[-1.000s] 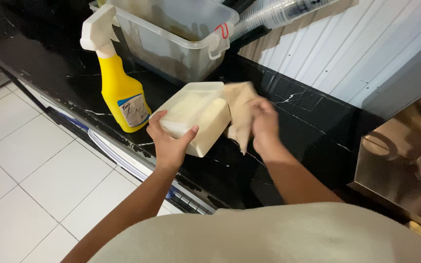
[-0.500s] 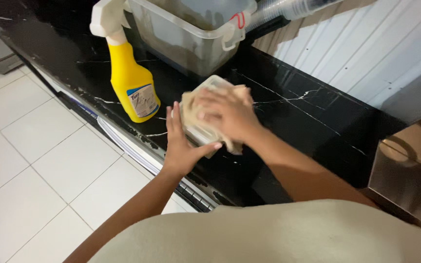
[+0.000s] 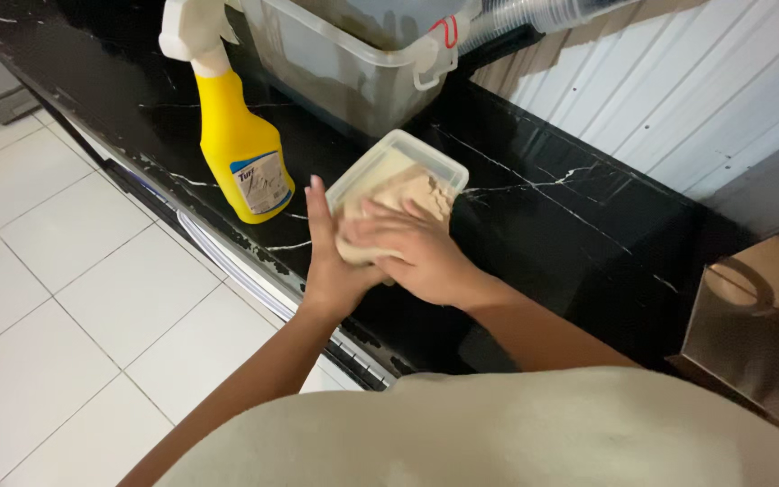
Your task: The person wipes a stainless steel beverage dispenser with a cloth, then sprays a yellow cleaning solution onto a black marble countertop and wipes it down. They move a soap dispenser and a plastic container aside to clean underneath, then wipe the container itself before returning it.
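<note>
A small translucent plastic container (image 3: 426, 158) lies on the black marble counter (image 3: 570, 225), near its front edge. My left hand (image 3: 328, 261) grips the container's near left side. My right hand (image 3: 412, 252) presses a beige cloth (image 3: 407, 191) into the container's open top, fingers spread over the cloth. The cloth covers most of the inside, so the container's bottom is hidden.
A yellow spray bottle (image 3: 241, 149) with a white trigger stands left of the container. Behind it is a large clear plastic bin (image 3: 353, 68) with handles. Stacked clear cups (image 3: 525, 13) lie at the back. A steel appliance (image 3: 759, 325) sits at right. White tiled floor (image 3: 65, 298) lies below.
My right hand has brought the cloth from the container's right side onto and into its top, then drawn it toward me. The container now sits turned with its opening up.
</note>
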